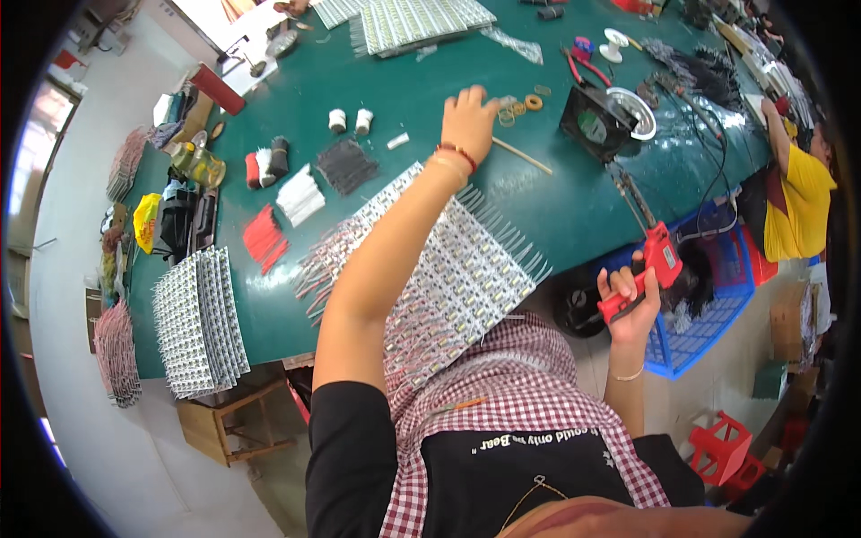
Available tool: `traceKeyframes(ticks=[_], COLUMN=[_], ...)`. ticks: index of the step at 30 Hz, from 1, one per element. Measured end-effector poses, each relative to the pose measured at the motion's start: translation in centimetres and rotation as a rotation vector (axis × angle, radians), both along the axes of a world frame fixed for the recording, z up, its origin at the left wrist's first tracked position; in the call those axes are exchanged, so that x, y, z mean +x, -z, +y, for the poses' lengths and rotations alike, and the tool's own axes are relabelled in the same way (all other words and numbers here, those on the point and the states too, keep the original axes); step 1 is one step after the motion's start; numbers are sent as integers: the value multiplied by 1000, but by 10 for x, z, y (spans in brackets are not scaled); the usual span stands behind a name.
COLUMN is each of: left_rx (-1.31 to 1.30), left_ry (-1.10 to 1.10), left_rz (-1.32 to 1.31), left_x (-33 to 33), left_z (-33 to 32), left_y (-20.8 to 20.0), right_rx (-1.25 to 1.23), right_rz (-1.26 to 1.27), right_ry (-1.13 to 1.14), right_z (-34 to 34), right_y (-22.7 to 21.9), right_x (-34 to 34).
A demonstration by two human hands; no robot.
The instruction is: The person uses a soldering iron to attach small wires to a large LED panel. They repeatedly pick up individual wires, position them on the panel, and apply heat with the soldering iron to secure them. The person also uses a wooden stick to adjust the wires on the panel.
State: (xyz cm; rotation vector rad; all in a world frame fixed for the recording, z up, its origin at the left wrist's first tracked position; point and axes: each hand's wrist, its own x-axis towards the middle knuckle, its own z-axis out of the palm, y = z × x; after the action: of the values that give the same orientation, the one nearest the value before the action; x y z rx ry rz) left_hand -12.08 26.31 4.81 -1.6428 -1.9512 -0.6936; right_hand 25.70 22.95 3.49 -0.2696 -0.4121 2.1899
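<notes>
My left hand [469, 117] is over the green table [404, 90], its fingers bent down and closed. What they hold, if anything, is hidden. Right beside the fingertips lie small amber rings [512, 113] and a tan ring [534, 102]. A thin wooden stick [522, 155] rests just below. My right hand [630, 300] grips the handle of a red soldering gun [662, 260] past the table's front edge, its metal tip pointing up and left. Beneath my left arm, a broad sheet of small circuit boards with LEDs [475, 278] and wire leads spans the table edge and my checked apron [502, 377].
A black square fan-like device [595, 124] stands near a silver dish [633, 112]. Left lie bundles of red wires [265, 237], white wires [301, 195] and black wires [346, 165]. More board sheets [199, 323] hang at left. A blue crate [708, 327] sits right; a person in yellow [798, 206] works beyond.
</notes>
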Motion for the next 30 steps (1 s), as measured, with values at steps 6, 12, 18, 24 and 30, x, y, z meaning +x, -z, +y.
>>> traceKeyframes(ticks=[6, 12, 18, 24, 30], left_rx=[-293, -737, -680, -591, -416], left_ry=[621, 385, 242, 52, -18], left_rz=[-249, -54, -70, 27, -120], left_x=[99, 175, 178, 196, 204], left_z=[-107, -263, -292, -301, -312], left_y=[-5, -3, 23, 41, 46], right_rx=[26, 26, 46, 59, 28], right_rz=[41, 45, 52, 47, 10], right_ry=[-28, -135, -195, -243, -264], right_z=[4, 10, 12, 3, -1], right_y=[17, 16, 14, 23, 27], right_x=[-3, -18, -29, -27, -29])
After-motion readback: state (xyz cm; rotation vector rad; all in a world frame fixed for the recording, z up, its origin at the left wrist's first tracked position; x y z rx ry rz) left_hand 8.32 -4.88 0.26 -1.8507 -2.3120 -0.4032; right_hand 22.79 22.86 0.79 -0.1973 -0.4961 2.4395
